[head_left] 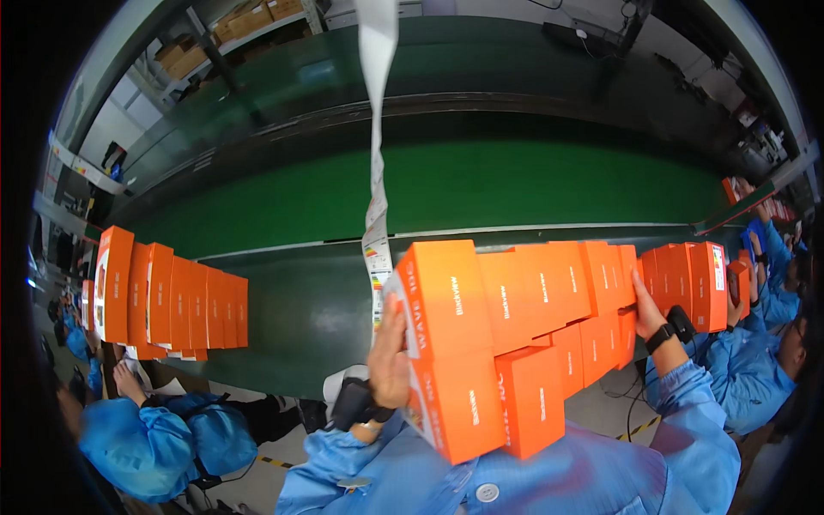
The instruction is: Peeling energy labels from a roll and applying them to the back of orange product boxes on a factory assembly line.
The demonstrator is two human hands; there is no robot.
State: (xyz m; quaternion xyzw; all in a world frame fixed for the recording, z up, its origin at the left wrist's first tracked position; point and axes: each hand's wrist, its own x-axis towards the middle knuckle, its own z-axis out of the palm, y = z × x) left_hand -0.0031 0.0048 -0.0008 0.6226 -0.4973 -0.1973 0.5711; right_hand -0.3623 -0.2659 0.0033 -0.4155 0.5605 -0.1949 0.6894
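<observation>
Block of orange boxes, two tiers deep, sits between the person's hands at the near edge of the dark green surface, right of the middle of that edge. Long axis: left to right, roughly along the near edge, left end looking larger and lower. Grip: left hand laid flat against the left end, right hand against the right end; both grasping, the block squeezed between them. Neither hand is nearer; each touches its own end. One lower-tier box juts toward the person's blue coat. Whether the surface bears any weight: cannot tell, underside hidden. Surroundings: second row of orange boxes stands at the left end of the surface, well apart from the left hand, with bare surface between. Printed label strip hangs from above into that gap, just beside the block's left end. Third group of orange boxes stands just beyond the right hand, crowding that side. Beyond the surface's far edge runs a green belt. Co-workers in blue at left and right.
</observation>
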